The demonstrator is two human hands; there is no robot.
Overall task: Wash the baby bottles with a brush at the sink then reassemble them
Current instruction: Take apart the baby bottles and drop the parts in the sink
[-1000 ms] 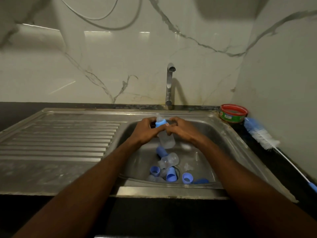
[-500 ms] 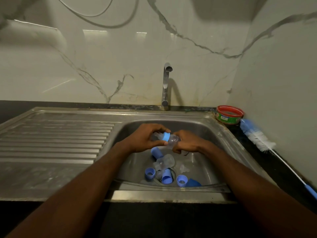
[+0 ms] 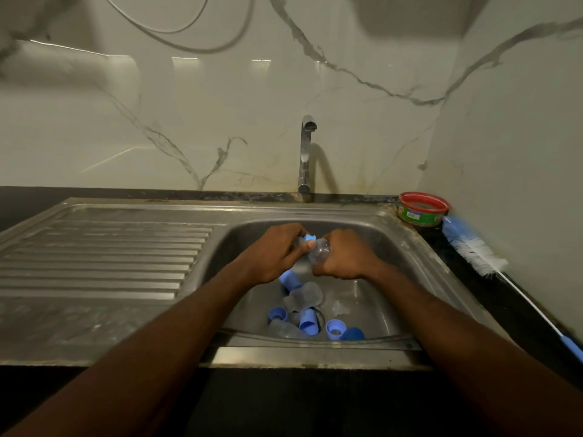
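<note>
Bottle [image 3: 319,251] lies sideways between left hand [image 3: 277,252] and right hand [image 3: 344,255], both grips grasping it.

Two bare forearms reach in from the bottom corners — no sleeves, watch, bracelets or gloves. The left hand [image 3: 277,250] and right hand [image 3: 344,253] are bare too — rings, if any, can't be made out.

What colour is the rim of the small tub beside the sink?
Red, above a green labelled side; the tub shows clearly in the head view, its only view.
</note>
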